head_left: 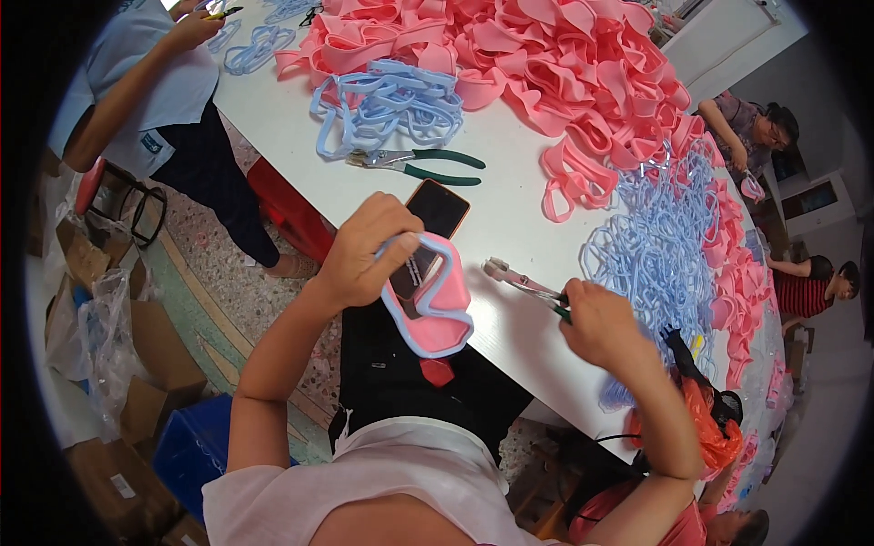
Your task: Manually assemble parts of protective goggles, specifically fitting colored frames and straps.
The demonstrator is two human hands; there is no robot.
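My left hand [364,250] grips the pink goggle frame [435,305] by its blue-trimmed upper rim, holding it up over the white table [510,205] edge so the pliers [526,284] clenched in my right hand [596,323] can reach it.

Your phone [439,207] sits on the table [510,218], spare pliers [414,164] behind it, loose frames [660,255] piled off right.

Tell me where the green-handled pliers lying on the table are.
In the head view, the green-handled pliers lie loose on the white table, left of centre, just below the small pile of blue frames and above the phone.
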